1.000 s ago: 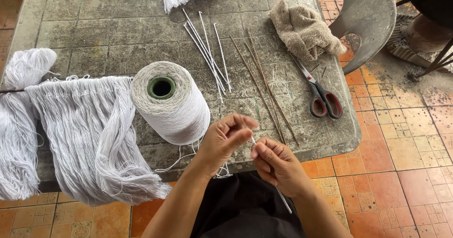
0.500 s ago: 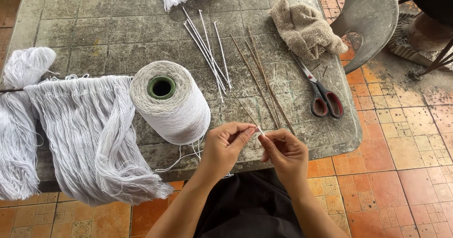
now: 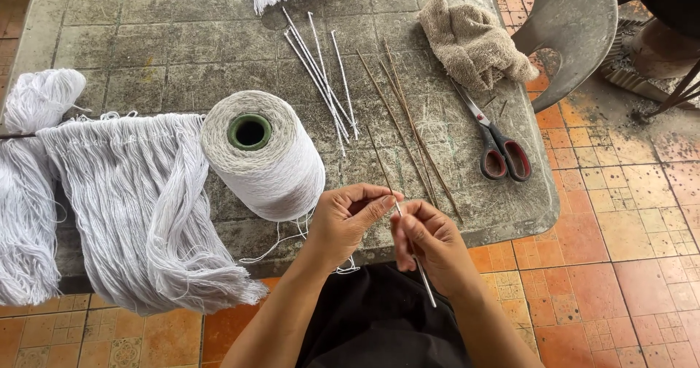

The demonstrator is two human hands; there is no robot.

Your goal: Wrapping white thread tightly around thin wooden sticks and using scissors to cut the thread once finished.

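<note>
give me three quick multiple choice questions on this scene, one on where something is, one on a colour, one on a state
1. Where do the scissors lie?
A. on the floor tiles
B. on the table's right side, below the beige cloth
C. on top of the thread cone

2. What colour are the scissor handles?
A. dark red
B. blue
C. yellow

3. How does the thread cone stand?
A. upright on its base
B. tipped over, its green core facing the camera
C. hanging off the table edge

Answers: 1 B, they rest on the stone table just under the cloth. 2 A, both loops are dark red. 3 B, the core's hole shows. The left hand and right hand pinch a thin stick.
</note>
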